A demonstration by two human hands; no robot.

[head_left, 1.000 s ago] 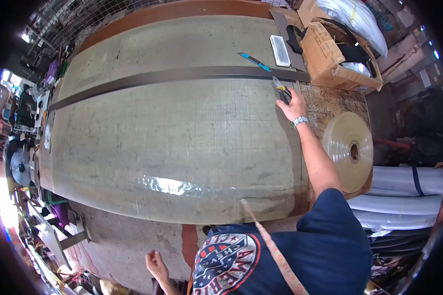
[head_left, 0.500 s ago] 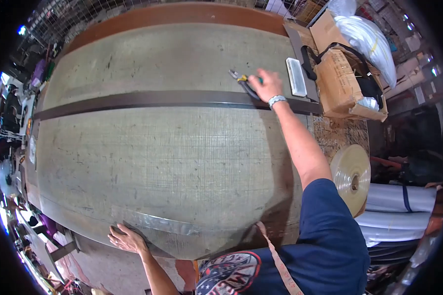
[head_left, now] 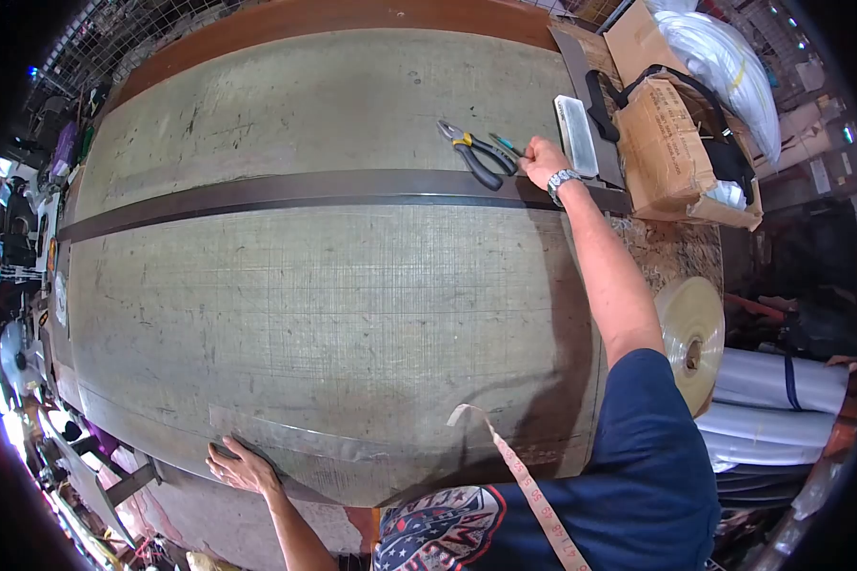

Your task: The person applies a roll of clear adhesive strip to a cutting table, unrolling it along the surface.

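Note:
My right hand [head_left: 543, 164] reaches over the far right of the table, fingers closed around a slim tool with a teal tip [head_left: 507, 144]. Just left of it, pliers [head_left: 473, 154] with yellow and black handles lie partly across a dark metal bar [head_left: 333, 187]. My left hand [head_left: 244, 466] rests with fingers apart on the near left table edge, holding nothing. Beside it lies a clear plastic strip [head_left: 305, 437]. A measuring tape [head_left: 519, 471] hangs from my body, its end on the table.
A whetstone-like block in a tray [head_left: 576, 136] lies right of my right hand. Further right are a cardboard box [head_left: 665, 152], a roll of clear strip [head_left: 692, 343] and white wrapped rolls [head_left: 767, 400]. A brown board [head_left: 352, 17] lines the far edge.
My right hand has moved slightly right, off the pliers' handles, and now has the slim tool. The tape's end has slid further onto the table. My left hand stays by the edge.

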